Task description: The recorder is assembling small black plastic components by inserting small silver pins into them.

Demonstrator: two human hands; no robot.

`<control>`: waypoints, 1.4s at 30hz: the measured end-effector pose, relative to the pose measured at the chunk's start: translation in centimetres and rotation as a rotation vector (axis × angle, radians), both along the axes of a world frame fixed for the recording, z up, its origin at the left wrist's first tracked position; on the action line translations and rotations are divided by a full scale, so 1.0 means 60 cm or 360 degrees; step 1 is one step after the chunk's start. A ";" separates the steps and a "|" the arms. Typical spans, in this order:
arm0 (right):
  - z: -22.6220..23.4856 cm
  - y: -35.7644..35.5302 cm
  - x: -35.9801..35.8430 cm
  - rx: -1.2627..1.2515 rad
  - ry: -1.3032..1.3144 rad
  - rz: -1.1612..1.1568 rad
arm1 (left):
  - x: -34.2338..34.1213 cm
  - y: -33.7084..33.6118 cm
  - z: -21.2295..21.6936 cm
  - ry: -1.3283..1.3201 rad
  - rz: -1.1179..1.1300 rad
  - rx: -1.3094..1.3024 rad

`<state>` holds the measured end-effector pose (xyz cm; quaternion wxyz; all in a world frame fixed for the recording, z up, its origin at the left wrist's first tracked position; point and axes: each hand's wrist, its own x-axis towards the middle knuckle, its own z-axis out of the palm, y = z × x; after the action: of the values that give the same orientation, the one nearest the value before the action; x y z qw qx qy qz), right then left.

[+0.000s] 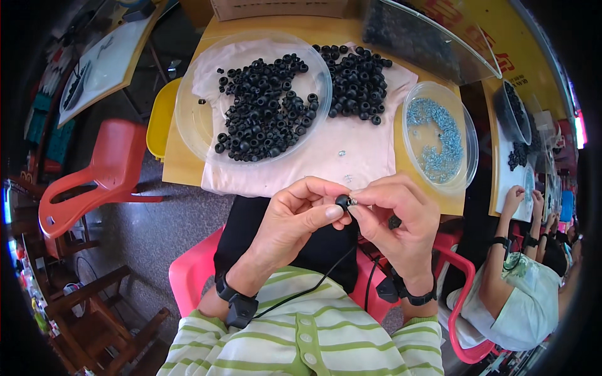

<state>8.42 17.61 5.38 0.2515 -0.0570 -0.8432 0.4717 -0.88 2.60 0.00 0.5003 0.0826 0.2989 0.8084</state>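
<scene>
I see my left hand (295, 216) and right hand (392, 213) both pinched shut on one black bead (342, 201), just below the cloth (351, 153); a screw seems pressed into it.

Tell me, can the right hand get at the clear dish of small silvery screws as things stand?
Probably yes: the dish of screws lies open, just beyond the right hand, nothing between. But its fingers hold a small black ring.
</scene>
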 end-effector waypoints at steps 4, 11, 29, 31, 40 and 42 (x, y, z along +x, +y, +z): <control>-0.013 -0.001 -0.004 0.0464 0.0186 0.0025 | 0.000 -0.001 -0.004 -0.0116 0.0019 0.0020; -0.021 0.009 -0.042 0.0695 0.0210 0.0170 | -0.012 0.007 -0.025 -0.0513 0.0145 0.0077; -0.049 0.046 -0.235 0.0798 -0.0153 0.0208 | -0.038 -0.002 -0.025 -0.0046 -0.0111 0.0025; -0.056 0.045 -0.244 0.0975 -0.0200 0.0204 | -0.039 -0.003 -0.024 -0.0018 -0.0132 -0.0032; -0.063 0.043 -0.257 0.1113 -0.0264 0.0140 | -0.040 -0.003 -0.015 0.0080 -0.0161 -0.0071; -0.063 0.040 -0.260 0.1138 -0.0280 0.0148 | -0.040 -0.004 -0.016 0.0083 -0.0163 -0.0078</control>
<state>-7.16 20.01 1.59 0.1603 0.0325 -0.9748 0.1514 -3.30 2.38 -0.96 0.5349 0.1067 0.3269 0.7718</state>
